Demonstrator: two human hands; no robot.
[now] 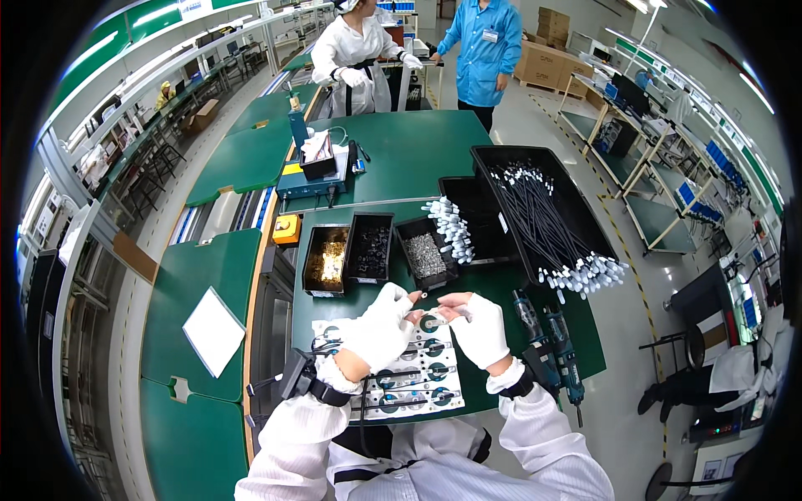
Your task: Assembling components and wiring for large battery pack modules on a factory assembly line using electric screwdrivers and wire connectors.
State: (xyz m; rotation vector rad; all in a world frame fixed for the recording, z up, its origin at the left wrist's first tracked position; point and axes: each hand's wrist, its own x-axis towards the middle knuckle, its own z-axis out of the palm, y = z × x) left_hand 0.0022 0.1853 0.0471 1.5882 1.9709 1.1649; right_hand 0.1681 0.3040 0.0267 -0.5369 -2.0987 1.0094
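Observation:
My left hand (383, 327), in a white glove with bare fingertips, is over the upper part of a white fixture board (409, 404). A tiny pale metal piece (423, 294) shows at its fingertips, too small to name. Close by on the right, my right hand (478, 329), gloved the same way, has thumb and fingers drawn together; what they hold, if anything, cannot be made out. Under both hands the board carries several round green parts (436, 371) with black strips across them. My left hand and forearm hide part of the board.
Beyond the board stand black bins of gold parts (332, 263), black parts (370, 250) and small silver pieces (424, 255). A large black tray (597, 204) holds white-tipped black cables. Two electric screwdrivers (565, 355) lie at right. Two people (480, 50) stand across the bench.

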